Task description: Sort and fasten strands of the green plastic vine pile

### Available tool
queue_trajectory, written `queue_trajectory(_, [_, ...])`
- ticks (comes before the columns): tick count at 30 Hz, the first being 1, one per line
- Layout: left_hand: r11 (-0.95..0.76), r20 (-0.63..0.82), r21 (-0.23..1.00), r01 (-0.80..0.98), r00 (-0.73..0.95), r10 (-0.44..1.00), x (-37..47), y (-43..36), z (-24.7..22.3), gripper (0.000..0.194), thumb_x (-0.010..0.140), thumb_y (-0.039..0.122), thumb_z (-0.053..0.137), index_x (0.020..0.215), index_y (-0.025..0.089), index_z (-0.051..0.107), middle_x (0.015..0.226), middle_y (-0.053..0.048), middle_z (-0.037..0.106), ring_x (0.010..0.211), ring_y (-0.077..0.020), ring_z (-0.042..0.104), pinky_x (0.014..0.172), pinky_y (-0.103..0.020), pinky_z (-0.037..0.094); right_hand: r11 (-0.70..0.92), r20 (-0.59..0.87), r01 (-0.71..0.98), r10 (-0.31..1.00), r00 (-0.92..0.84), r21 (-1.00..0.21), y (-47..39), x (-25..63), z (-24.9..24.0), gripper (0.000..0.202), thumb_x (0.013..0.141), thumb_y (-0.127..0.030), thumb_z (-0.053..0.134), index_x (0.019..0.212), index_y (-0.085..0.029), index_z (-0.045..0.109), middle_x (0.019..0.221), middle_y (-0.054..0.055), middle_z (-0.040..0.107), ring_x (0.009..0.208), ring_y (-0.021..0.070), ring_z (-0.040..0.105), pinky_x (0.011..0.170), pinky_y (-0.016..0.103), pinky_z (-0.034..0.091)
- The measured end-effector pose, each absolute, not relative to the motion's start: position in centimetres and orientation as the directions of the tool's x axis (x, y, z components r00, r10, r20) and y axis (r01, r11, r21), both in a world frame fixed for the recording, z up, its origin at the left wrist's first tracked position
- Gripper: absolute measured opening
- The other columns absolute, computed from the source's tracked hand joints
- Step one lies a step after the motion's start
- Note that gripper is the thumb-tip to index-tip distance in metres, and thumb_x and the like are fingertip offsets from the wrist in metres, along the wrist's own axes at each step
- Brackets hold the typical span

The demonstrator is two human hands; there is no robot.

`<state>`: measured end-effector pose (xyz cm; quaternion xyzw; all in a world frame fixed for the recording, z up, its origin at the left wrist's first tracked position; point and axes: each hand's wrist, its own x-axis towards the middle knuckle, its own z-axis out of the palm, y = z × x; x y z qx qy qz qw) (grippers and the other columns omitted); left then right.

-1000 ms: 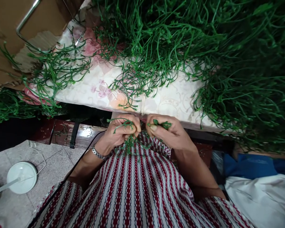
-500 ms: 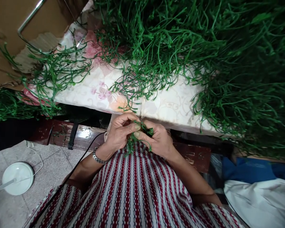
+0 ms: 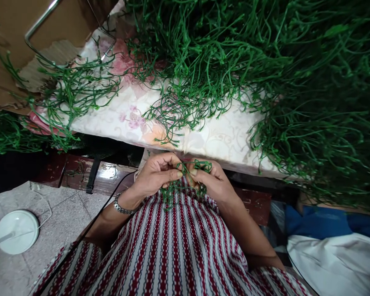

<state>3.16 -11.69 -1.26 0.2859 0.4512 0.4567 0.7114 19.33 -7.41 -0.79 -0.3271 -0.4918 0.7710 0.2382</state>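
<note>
Over my lap, just in front of the table edge, both hands hold thin green artificial stems (image 3: 170, 196) that branch at the tips. My left hand (image 3: 158, 174), with a metal watch on its wrist, pinches some between thumb and curled fingers. Close beside it, my right hand (image 3: 214, 179) grips more stems, its thumb pressed on the index finger. Green strands stretch across the narrow gap between the two hands, and some tips dangle below them. How the strands join there is too small to tell.
A big heap of green stems (image 3: 228, 53) covers much of the flowered tablecloth (image 3: 111, 123). A smaller bunch (image 3: 77, 88) lies at left by a cardboard box (image 3: 6, 61) and a bent metal bar (image 3: 37, 31). A white round base (image 3: 17, 232) stands on the floor; white cloth (image 3: 336, 259) lies at right.
My hands have drawn slightly apart, the right one moving right and a little down. The strands between them now look more stretched out.
</note>
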Motion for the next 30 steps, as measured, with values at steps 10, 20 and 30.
queue_trajectory(10, [0.293, -0.278, 0.955, -0.046, 0.203, 0.939, 2.3, -11.7, 0.6, 0.009, 0.070, 0.012, 0.060, 0.062, 0.012, 0.055, 0.055, 0.004, 0.047, 0.049, -0.0051, 0.037, 0.045, -0.017, 0.028, -0.662, -0.390, -0.115, 0.563, -0.728, -0.741, -8.4, 19.0, -0.3, 0.010, 0.070, -0.018, 0.053, 0.062, -0.017, 0.046, 0.041, -0.009, 0.037, 0.034, 0.0029, 0.026, 0.035, 0.017, 0.020])
queue_trajectory(20, [0.196, -0.196, 0.974, -0.114, 0.006, 0.981, 0.6, -11.0, 1.3, 0.006, 0.067, 0.016, 0.067, 0.068, 0.014, 0.062, 0.061, 0.001, 0.056, 0.048, -0.0056, 0.044, 0.041, -0.016, 0.032, -0.138, -0.159, 0.086, 0.723, -0.673, -0.987, -6.8, 22.5, 3.0, 0.016, 0.084, -0.026, 0.053, 0.071, -0.017, 0.054, 0.064, 0.000, 0.051, 0.058, 0.0097, 0.047, 0.052, 0.023, 0.036])
queue_trajectory(30, [0.245, -0.340, 0.841, -0.482, -0.120, 0.933, 0.2, -10.0, 1.6, 0.012, 0.065, 0.019, 0.069, 0.071, 0.015, 0.059, 0.055, 0.001, 0.054, 0.047, -0.0058, 0.045, 0.040, -0.014, 0.031, 0.172, 0.023, 0.341, 0.916, -0.400, -0.924, -6.3, 26.0, 4.8, 0.012, 0.087, -0.025, 0.048, 0.081, -0.020, 0.056, 0.063, -0.001, 0.051, 0.054, 0.0109, 0.047, 0.052, 0.025, 0.037])
